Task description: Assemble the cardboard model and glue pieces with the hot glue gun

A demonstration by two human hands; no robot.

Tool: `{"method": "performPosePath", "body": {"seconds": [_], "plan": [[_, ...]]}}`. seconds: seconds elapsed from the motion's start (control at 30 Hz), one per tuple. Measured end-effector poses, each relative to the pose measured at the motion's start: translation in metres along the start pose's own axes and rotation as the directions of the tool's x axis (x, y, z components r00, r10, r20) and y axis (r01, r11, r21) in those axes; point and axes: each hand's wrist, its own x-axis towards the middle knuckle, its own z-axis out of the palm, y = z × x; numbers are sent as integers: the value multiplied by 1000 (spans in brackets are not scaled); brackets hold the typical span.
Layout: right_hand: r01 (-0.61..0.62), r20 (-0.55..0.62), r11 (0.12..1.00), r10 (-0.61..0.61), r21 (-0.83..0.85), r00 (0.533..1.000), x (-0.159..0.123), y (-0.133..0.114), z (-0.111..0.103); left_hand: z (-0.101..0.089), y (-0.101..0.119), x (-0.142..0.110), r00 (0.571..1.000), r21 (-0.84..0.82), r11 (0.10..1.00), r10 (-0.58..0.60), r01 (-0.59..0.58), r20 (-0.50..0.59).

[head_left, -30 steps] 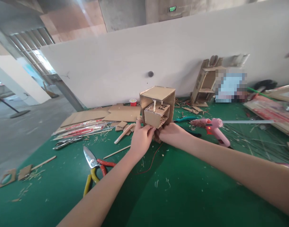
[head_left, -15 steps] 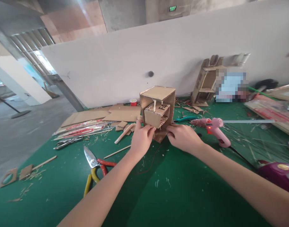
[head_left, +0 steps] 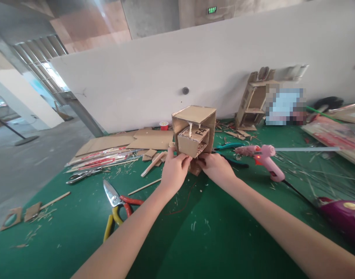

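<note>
Left hand (head_left: pixel 174 170) grips the lower side of the cardboard box (head_left: pixel 194 112) on the green table (head_left: pixel 209 236), while the right hand (head_left: pixel 221 169) curls at its base, grip unclear; the inner compartment (head_left: pixel 187 145) already sits inside, but what remains unfinished cannot be told.

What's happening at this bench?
A person's left hand and right hand are both at the lower front of a small brown cardboard box structure on a green table. A pink glue gun, its red light on, lies to the right; red-and-yellow-handled shears lie open to the left. The fingertips' exact grip is hidden.
</note>
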Motion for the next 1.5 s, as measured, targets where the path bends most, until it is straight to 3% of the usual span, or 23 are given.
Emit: {"method": "performPosePath", "body": {"seconds": [0.23, 0.57, 0.9, 1.33, 1.5], "plan": [[-70, -6, 998, 70, -5, 998, 2, -5, 2, 0, 0, 0, 1000, -7, 1000, 19, -19, -10], [-45, -12, 999, 45, 17, 999, 0, -3, 6, 0, 0, 0, 1000, -21, 1000, 13, -13, -3], [-116, -21, 993, 116, -20, 993, 8, -12, 7, 4, -3, 0, 1000, -18, 1000, 1, -1, -9], [-40, 27, 994, 37, 97, 999, 6, -2, 7, 0, 0, 0, 1000, -6, 1000, 14, -14, -1], [-99, 42, 989, 95, 110, 995, 12, -3, 6, 3, -3, 0, 1000, -17, 1000, 16, -16, -6]]}}
